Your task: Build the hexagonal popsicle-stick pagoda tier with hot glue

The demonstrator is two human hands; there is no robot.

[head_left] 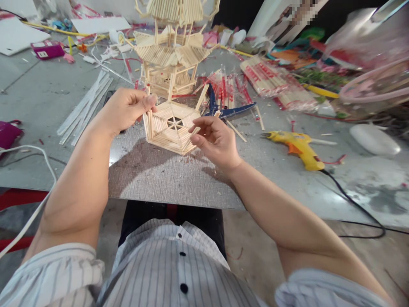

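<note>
A hexagonal frame (166, 147) of thin wooden sticks lies flat on the table, with a spoked opening in its middle and short upright posts around its rim. My left hand (126, 108) is closed at its left corner, thumb and fingers pinched on an upright wooden stick (148, 88). On the right side, my right hand (219, 140) holds a short wooden stick (195, 131) between thumb and fingers, close to the rim. Directly behind stands a tiered pagoda model (174, 55) of the same sticks, its top cut off by the picture's edge.
A yellow glue gun (297, 147) with a black cord lies at right, near a white computer mouse (374, 139). Blue-handled cutters (231, 111) rest behind my right hand. Wrapped stick packs (265, 76) lie farther back; pale strips (84, 106) lie at left.
</note>
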